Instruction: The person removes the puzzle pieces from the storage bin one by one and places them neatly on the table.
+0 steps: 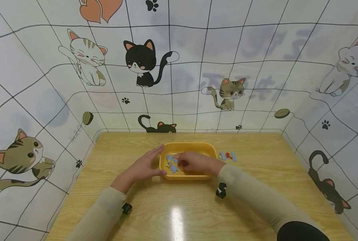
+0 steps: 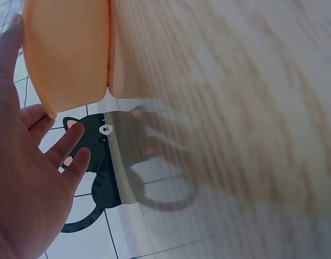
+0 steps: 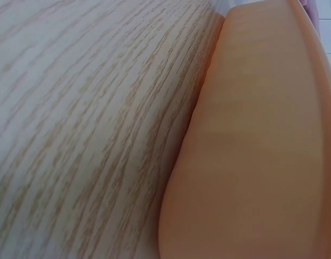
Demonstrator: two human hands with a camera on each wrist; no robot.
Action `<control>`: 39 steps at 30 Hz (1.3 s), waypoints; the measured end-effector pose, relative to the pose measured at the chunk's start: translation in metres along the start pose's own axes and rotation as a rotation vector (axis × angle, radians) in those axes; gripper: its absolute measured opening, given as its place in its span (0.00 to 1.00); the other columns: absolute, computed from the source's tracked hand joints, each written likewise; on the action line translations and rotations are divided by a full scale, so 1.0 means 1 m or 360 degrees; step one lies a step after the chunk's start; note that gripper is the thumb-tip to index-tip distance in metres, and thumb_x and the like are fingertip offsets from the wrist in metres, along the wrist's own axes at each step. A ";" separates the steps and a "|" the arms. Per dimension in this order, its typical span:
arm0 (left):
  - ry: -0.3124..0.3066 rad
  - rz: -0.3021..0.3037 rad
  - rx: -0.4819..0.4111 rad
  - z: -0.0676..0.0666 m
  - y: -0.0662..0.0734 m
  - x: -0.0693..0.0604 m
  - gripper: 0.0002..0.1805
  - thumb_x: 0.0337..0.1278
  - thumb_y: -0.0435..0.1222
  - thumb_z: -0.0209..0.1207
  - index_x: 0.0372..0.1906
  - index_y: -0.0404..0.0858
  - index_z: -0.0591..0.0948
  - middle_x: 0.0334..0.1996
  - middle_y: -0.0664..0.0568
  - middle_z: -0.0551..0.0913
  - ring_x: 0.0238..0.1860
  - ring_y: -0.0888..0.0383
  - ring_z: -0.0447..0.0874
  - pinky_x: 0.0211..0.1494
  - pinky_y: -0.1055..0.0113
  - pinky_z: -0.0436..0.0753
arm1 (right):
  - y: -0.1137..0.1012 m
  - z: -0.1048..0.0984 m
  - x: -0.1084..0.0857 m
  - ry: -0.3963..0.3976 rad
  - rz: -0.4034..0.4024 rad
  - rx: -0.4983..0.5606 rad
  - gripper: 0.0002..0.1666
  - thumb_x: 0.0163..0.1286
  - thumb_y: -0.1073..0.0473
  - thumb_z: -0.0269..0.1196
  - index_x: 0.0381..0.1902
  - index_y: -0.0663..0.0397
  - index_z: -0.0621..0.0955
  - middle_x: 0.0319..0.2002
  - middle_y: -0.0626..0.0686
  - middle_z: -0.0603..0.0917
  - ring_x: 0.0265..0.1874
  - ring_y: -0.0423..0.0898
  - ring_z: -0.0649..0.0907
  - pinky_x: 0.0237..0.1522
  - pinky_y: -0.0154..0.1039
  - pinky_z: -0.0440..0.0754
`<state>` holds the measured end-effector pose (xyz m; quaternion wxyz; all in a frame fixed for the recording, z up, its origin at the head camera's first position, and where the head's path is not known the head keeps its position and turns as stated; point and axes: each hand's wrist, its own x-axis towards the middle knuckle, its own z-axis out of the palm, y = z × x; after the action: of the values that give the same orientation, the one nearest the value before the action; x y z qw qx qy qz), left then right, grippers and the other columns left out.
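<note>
Inside the yellow tray point(image 1: 186, 177), as the head view shows, the right hand point(image 1: 197, 161) reaches down with curled fingers at the small pieces point(image 1: 174, 168) near the tray's left end; whether it pinches one cannot be told. The left hand point(image 1: 144, 165) rests spread against the tray's left end, thumb toward the near corner. Sorting loose bits like these probably goes best with that light brace kept on the rim and each piece lifted by its edge. The pieces look thin and flat, mostly pale blue, with irregular outlines. Another few coloured pieces point(image 1: 228, 155) lie just right of the tray, on the wood-grained table point(image 1: 179, 197).

In the left wrist view, the left hand's fingers are extended and loosely parted, some touching the tray's rim; beyond the tray hangs a smooth cat-printed sheet point(image 2: 92, 154).

In the right wrist view, the tray's wall is smooth, probably plastic, rounding toward its base; the right hand's grip is not shown.
</note>
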<state>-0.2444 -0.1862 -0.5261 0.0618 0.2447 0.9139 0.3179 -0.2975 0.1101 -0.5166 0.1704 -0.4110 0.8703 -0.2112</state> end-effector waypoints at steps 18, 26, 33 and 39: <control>-0.0018 -0.0035 0.0010 -0.002 0.000 0.000 0.61 0.62 0.57 0.79 0.91 0.48 0.57 0.90 0.62 0.51 0.89 0.47 0.50 0.88 0.40 0.57 | 0.002 -0.005 -0.010 0.0055 0.0137 0.0120 0.05 0.79 0.54 0.71 0.50 0.41 0.88 0.40 0.38 0.86 0.40 0.42 0.84 0.45 0.40 0.87; -0.0026 -0.0035 0.0019 0.000 -0.003 0.001 0.61 0.61 0.60 0.78 0.91 0.48 0.57 0.90 0.63 0.50 0.89 0.48 0.50 0.88 0.41 0.57 | 0.006 -0.019 -0.020 0.0131 0.0084 0.0134 0.11 0.79 0.59 0.70 0.55 0.51 0.88 0.42 0.41 0.86 0.38 0.42 0.82 0.43 0.40 0.85; -0.0028 -0.0032 0.0021 0.000 -0.002 0.000 0.62 0.60 0.61 0.77 0.91 0.48 0.57 0.90 0.63 0.50 0.89 0.47 0.50 0.88 0.41 0.56 | 0.014 -0.033 -0.032 0.0215 0.0055 0.0041 0.14 0.78 0.61 0.69 0.58 0.56 0.87 0.45 0.43 0.87 0.35 0.40 0.80 0.41 0.40 0.84; -0.0027 -0.0038 0.0026 0.000 -0.001 0.000 0.62 0.61 0.61 0.77 0.91 0.47 0.57 0.91 0.61 0.51 0.89 0.47 0.50 0.88 0.40 0.56 | 0.020 -0.040 -0.042 0.0281 0.0031 0.0044 0.15 0.78 0.62 0.69 0.59 0.59 0.87 0.46 0.46 0.88 0.33 0.40 0.81 0.39 0.41 0.85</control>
<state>-0.2449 -0.1871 -0.5263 0.0712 0.2369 0.9188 0.3076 -0.3038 0.1637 -0.4874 0.1006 -0.3800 0.8829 -0.2570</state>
